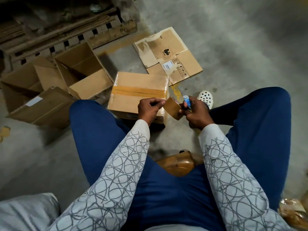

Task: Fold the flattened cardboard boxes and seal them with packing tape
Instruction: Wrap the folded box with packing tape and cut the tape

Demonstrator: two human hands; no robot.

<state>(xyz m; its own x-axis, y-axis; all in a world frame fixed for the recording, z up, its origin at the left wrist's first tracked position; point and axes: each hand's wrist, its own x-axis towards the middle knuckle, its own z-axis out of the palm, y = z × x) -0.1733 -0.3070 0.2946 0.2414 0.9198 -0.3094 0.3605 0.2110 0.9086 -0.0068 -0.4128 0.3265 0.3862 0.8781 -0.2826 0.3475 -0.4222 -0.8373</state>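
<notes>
Now the left hand (148, 108) pinches the free end of the brown packing-tape roll (172, 109); the right hand (197, 114) grips that roll plus a blue-handled cutter (186, 99); best pulled straight and taut

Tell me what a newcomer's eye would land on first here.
The two hands at centre: the left hand pinches the loose end of a brown tape roll, which the right hand holds along with a blue cutter. Just beyond them sits a taped box, with open boxes to its left and a flat box behind.
</notes>
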